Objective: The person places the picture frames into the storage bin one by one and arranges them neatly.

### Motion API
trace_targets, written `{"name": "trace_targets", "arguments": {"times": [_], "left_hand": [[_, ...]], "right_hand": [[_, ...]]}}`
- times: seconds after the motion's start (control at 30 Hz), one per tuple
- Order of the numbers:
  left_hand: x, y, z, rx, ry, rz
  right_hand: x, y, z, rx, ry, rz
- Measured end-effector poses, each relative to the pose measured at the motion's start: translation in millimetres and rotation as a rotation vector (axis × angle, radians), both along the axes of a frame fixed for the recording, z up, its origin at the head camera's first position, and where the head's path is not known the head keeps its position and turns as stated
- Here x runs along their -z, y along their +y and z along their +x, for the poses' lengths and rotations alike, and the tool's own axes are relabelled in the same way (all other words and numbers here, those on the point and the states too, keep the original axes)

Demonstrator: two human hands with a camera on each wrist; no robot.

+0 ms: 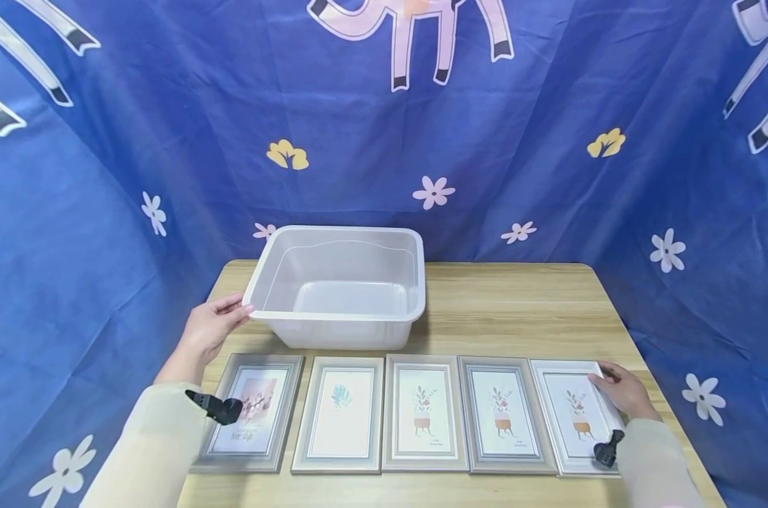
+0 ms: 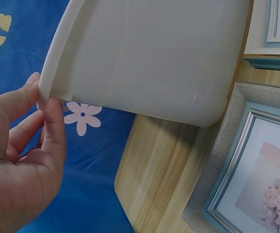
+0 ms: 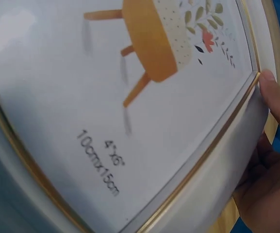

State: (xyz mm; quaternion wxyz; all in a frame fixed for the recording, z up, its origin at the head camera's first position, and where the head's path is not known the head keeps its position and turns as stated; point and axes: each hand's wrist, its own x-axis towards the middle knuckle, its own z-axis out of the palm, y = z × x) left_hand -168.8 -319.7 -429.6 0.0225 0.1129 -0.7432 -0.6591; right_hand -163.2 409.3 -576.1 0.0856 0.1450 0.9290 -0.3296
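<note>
My left hand (image 1: 211,329) pinches the near left corner of the rim of a white plastic bin (image 1: 339,333), thumb on one side and fingers on the other, as the left wrist view also shows. The bin stands at the back of the table with a bare bottom. At the right end of a row of picture frames, my right hand (image 1: 625,392) grips the right edge of a white picture frame (image 1: 549,395). Its thumb lies on the front border and the fingers go behind. In the right wrist view this frame (image 3: 217,179) shows gold inner trim and a plant-pot print.
Left of the held frame lie a grey frame (image 1: 466,409), a beige frame (image 1: 391,423), a pale frame (image 1: 308,423) and a grey-brown frame (image 1: 289,409) with a flower photo. They lie side by side on the wooden table (image 1: 517,303). A blue patterned cloth (image 1: 358,155) hangs behind and beside it.
</note>
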Motion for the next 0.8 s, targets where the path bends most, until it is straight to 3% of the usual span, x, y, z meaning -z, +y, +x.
{"name": "trace_targets", "arguments": {"times": [0.27,0.8], "left_hand": [[0.2,-0.3,-0.3,-0.001,0.001,0.009],[1.8,-1.2,-2.0,0.008,-0.013,-0.005]], "right_hand": [[-0.3,-6.8,0.9,0.061,0.054,-0.003],[-1.5,-2.4,-3.3,0.096,0.085,-0.005]]}}
